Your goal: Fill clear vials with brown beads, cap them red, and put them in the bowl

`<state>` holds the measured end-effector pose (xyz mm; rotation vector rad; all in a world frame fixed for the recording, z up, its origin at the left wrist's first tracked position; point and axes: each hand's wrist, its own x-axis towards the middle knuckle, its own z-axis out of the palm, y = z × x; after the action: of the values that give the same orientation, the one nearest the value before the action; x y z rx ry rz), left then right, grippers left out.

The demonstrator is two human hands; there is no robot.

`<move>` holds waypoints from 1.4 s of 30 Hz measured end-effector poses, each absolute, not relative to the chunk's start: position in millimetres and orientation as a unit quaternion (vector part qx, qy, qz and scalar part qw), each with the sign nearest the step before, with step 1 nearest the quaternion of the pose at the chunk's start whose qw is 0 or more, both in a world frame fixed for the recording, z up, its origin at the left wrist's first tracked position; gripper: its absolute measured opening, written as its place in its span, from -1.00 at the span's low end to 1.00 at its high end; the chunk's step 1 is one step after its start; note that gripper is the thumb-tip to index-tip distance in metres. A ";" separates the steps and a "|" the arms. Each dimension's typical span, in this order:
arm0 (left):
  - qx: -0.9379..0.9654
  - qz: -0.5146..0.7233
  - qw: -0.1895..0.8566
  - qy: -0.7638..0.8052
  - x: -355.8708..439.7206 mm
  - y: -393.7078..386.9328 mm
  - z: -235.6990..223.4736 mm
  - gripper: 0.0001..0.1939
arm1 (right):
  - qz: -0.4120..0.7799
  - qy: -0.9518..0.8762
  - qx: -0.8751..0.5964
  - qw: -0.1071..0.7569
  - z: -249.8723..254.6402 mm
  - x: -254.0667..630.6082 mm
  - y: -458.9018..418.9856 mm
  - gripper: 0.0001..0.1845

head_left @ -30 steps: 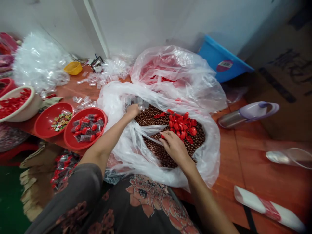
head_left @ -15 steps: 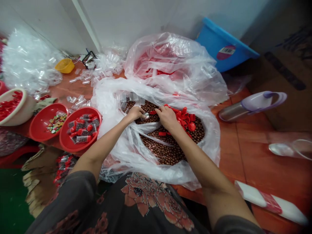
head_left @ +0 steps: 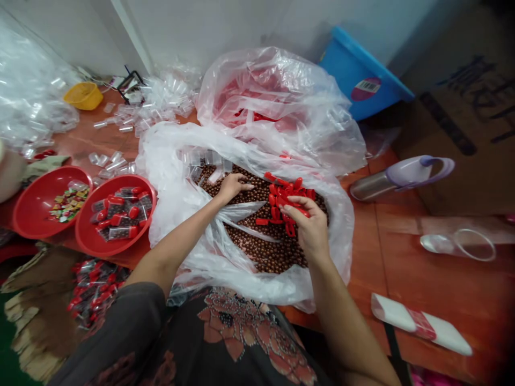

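Red plastic caps [head_left: 287, 195] lie heaped on brown beads [head_left: 261, 252] in a clear plastic bag [head_left: 169, 161] on the orange worktop [head_left: 386, 279]. The right hand [head_left: 309, 230] has its fingers curled together, clamped on some caps; the left hand [head_left: 233, 187], fingers together and loosely extended, rests on the beads near clear plastic tubes [head_left: 203, 158].

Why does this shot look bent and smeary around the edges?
In the head view, the wall edge and table look stretched toward the frame edges, as from a wide lens. The cardboard box and cardboard scraps look soft and smeared, while the right hand and red caps stay fairly sharp. Pale glare lies on the plastic bag.
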<state>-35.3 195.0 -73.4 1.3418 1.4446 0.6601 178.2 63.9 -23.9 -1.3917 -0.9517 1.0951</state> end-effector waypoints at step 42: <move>0.512 0.325 0.645 0.465 -58.3 23.5 12.3 -0.65 | 0.489 -0.490 -0.521 0.499 6.8 140.4 -5.8 -0.70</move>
<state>-58.3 23.5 12.3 1.1648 1.0580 0.7405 140.4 -5.8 6.8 -1.2607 -1.1869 1.1840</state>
